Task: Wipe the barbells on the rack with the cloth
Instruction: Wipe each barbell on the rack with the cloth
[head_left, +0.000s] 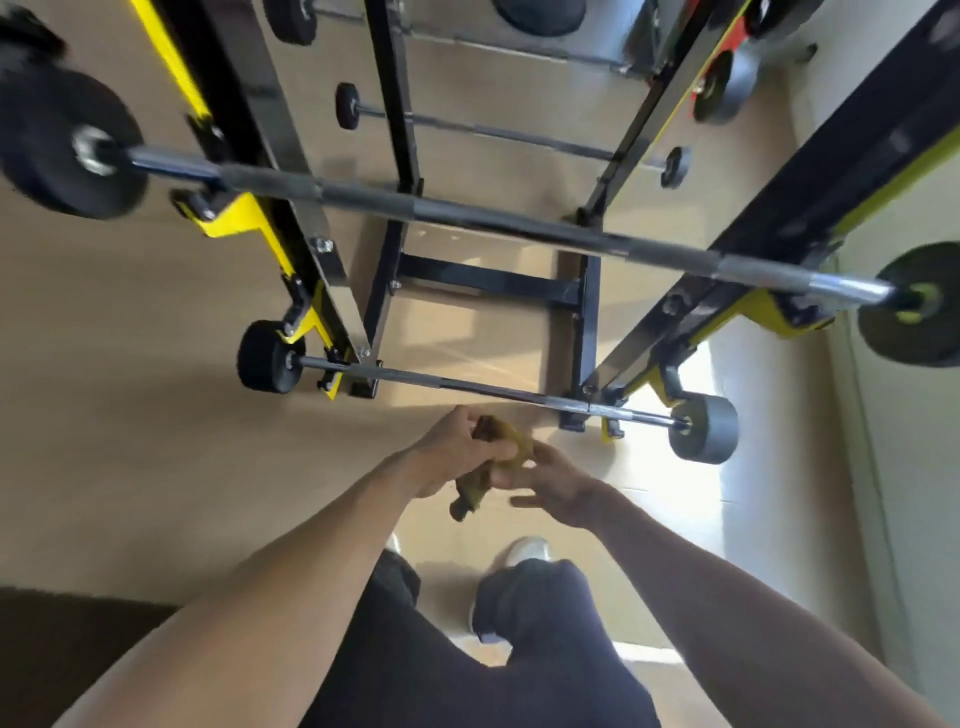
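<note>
- Left hand (451, 457): fingers curled round the yellow cloth (493, 462), which is bunched up, one end hanging toward 6 o'clock.
- Right hand (550, 480): fingers loosely spread, tips touching the cloth.
- Lowest barbell (467, 387) on the rack (337, 291): at 12 o'clock from the hands, near, untouched.
- Larger barbell (467, 213): further toward 12.

No readable text, labels or numbers on rack or barbells.
</note>
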